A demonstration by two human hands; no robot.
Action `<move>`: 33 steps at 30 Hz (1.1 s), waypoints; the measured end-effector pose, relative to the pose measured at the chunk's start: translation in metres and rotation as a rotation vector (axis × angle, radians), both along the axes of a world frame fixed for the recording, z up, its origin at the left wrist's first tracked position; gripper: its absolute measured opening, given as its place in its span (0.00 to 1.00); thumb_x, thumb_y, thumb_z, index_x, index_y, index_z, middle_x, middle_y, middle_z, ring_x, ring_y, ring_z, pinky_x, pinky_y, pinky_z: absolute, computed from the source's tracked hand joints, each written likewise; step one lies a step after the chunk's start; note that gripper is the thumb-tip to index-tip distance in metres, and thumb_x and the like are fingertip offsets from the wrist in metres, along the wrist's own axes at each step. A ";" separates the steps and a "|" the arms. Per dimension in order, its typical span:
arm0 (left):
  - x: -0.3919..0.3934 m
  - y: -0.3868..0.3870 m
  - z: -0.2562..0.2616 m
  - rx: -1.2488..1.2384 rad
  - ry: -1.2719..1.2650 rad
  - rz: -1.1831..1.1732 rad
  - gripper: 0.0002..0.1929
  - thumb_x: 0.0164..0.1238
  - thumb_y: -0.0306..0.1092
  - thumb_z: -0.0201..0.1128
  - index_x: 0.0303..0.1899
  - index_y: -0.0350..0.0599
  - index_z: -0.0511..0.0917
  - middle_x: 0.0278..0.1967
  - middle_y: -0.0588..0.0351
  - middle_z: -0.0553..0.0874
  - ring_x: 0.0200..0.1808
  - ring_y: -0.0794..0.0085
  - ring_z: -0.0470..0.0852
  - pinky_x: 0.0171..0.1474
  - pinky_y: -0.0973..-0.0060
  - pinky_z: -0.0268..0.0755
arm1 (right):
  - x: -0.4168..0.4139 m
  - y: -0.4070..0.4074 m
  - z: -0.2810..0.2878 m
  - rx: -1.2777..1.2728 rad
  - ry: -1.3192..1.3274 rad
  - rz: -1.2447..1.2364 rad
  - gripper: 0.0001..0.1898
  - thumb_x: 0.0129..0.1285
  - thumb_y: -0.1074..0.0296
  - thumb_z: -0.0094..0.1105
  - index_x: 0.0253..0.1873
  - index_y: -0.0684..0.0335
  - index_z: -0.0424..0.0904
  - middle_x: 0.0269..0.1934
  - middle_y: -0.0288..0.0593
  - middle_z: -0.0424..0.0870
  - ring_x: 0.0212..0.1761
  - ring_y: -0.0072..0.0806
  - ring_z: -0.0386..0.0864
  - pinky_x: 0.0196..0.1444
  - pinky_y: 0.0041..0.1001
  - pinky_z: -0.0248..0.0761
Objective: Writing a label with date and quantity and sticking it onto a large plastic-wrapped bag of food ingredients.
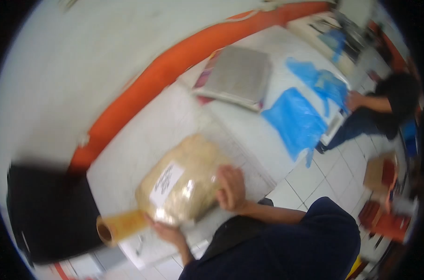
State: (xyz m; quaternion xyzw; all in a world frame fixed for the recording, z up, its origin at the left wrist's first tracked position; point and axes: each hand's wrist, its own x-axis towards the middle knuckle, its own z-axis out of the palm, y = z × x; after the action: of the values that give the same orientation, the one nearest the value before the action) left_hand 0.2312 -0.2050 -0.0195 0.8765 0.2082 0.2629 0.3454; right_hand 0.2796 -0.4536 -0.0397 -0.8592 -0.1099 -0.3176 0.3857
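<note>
A large clear plastic bag full of a pale yellowish foodstuff lies on the white table before me, bearing a white printed label. My right hand is at the bag's right side, its fingers curled; blur hides whether it grips the plastic. By the lower left end of the bag is my left hand, beside a roll of yellowish stretch film. Its fingertips are partly hidden at the roll and bag, so its hold cannot be told.
A scale with a steel platform stands beyond the bag. Blue plastic bags lie to its right, near another person's hand. An orange padded strip runs along the wall. A black object stands at left; a cardboard box is at right.
</note>
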 end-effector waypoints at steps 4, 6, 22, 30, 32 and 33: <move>-0.054 -0.042 -0.071 0.009 -0.245 0.144 0.39 0.85 0.56 0.40 0.78 0.25 0.55 0.78 0.31 0.61 0.81 0.48 0.58 0.82 0.59 0.46 | -0.023 -0.003 -0.090 -0.056 -0.207 0.031 0.32 0.75 0.57 0.49 0.73 0.80 0.63 0.73 0.66 0.68 0.78 0.61 0.60 0.78 0.62 0.46; -0.087 -0.030 -0.077 -0.171 -0.234 0.098 0.39 0.85 0.55 0.39 0.78 0.24 0.54 0.78 0.31 0.61 0.81 0.47 0.58 0.82 0.59 0.45 | -0.028 -0.028 -0.036 -0.079 -0.057 0.152 0.34 0.74 0.57 0.49 0.73 0.82 0.61 0.73 0.68 0.67 0.79 0.62 0.59 0.78 0.61 0.47; -0.023 0.034 -0.011 -0.161 -0.205 -0.231 0.38 0.80 0.42 0.51 0.77 0.20 0.51 0.78 0.26 0.59 0.81 0.41 0.56 0.82 0.57 0.42 | 0.057 0.005 0.050 -0.069 0.349 0.059 0.23 0.81 0.55 0.44 0.64 0.70 0.77 0.60 0.66 0.81 0.64 0.62 0.76 0.68 0.48 0.68; -0.016 0.029 -0.026 -0.439 -0.188 -0.230 0.42 0.79 0.46 0.56 0.77 0.20 0.50 0.79 0.26 0.55 0.81 0.40 0.54 0.83 0.59 0.40 | 0.158 -0.147 -0.017 0.289 0.596 -0.099 0.31 0.83 0.48 0.36 0.64 0.75 0.79 0.59 0.58 0.84 0.65 0.38 0.79 0.69 0.35 0.67; -0.022 0.039 -0.032 -0.480 -0.168 -0.213 0.42 0.79 0.48 0.56 0.77 0.20 0.50 0.79 0.27 0.56 0.81 0.41 0.54 0.82 0.60 0.40 | 0.130 -0.039 -0.037 0.151 0.722 -0.022 0.36 0.81 0.43 0.37 0.67 0.76 0.77 0.65 0.59 0.81 0.70 0.41 0.76 0.73 0.35 0.62; -0.032 0.053 -0.039 -0.530 -0.165 -0.154 0.42 0.79 0.49 0.56 0.77 0.20 0.51 0.79 0.28 0.56 0.81 0.42 0.55 0.82 0.61 0.40 | 0.113 -0.003 -0.007 0.154 0.775 0.001 0.38 0.80 0.40 0.36 0.67 0.76 0.76 0.66 0.63 0.80 0.70 0.48 0.76 0.75 0.37 0.59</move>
State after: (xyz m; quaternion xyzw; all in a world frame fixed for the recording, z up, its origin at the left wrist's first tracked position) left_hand 0.1987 -0.1520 -0.0582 0.7447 0.1737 0.2426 0.5969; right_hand 0.3923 -0.4561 -0.0463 -0.8839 0.0675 0.0231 0.4623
